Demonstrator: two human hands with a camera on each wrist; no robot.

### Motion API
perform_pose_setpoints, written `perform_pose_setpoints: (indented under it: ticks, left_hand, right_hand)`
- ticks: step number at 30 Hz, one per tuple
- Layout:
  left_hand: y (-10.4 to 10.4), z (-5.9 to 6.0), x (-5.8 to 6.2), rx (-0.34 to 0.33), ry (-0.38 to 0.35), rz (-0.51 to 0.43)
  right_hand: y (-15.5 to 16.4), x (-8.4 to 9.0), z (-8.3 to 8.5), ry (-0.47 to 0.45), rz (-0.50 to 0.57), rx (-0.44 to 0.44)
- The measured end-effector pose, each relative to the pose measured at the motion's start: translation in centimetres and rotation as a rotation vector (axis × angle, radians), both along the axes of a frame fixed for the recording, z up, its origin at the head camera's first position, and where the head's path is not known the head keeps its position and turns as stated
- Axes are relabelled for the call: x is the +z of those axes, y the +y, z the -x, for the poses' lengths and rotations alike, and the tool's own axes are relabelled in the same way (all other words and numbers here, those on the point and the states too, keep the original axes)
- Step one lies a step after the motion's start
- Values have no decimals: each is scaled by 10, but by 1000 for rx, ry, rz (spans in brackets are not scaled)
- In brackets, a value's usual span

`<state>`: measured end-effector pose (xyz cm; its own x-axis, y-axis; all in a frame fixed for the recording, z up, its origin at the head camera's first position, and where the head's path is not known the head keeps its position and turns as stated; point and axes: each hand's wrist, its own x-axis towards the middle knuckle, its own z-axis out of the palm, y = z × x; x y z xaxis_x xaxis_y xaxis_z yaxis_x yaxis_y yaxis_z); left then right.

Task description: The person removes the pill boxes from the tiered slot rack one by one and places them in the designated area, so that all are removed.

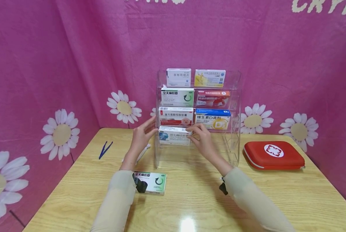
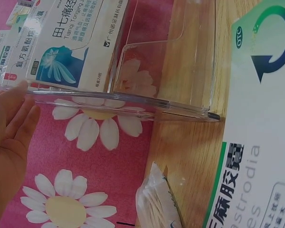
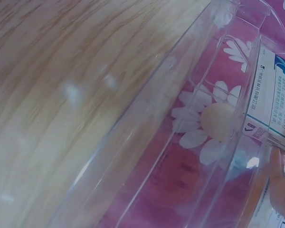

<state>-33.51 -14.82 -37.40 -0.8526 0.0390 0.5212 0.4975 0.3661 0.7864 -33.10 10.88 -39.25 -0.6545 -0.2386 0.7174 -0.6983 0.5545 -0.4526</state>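
A clear acrylic display rack (image 1: 173,158) holds medicine boxes on stepped tiers. On its lowest filled tier, at the left, sits a white and blue medicine box (image 1: 173,138) with a blue head picture. My right hand (image 1: 203,140) pinches this box at its right end, thumb in front and fingers at the top edge. In the right wrist view its fingertips (image 3: 277,164) lie at the box's end. My left hand (image 1: 141,135) is at the rack's left side, its fairly straight fingers touching the clear side panel near the box; the left wrist view shows this hand (image 2: 12,123) too.
Above stand several boxes, including a red and white box (image 1: 175,117) and a vitamin D box (image 1: 213,120). A green and white box (image 1: 154,183) lies in front. Blue tweezers (image 1: 104,150) and a cotton swab packet (image 2: 156,202) lie left, a red first-aid case (image 1: 274,155) right.
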Motion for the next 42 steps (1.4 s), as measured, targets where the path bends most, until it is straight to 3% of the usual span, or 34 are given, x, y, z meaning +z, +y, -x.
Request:
perform_pose_setpoints:
  ticks: [8, 16, 27, 32, 42]
  left_hand:
    - [1, 0, 3, 7, -13, 16]
    - [-1, 1, 5, 12, 9, 42]
    - [-1, 0, 4, 5, -34, 45]
    - [-2, -1, 4, 3, -46, 46]
    - [-1, -3, 3, 7, -34, 50]
  right_hand:
    - [11, 6, -2, 66, 62, -1]
    - [23, 17, -11, 100, 67, -57]
    - [32, 9, -40, 123, 75, 6]
    - [37, -3, -55, 60, 47, 51]
    - [48, -24, -78, -212, 27, 154]
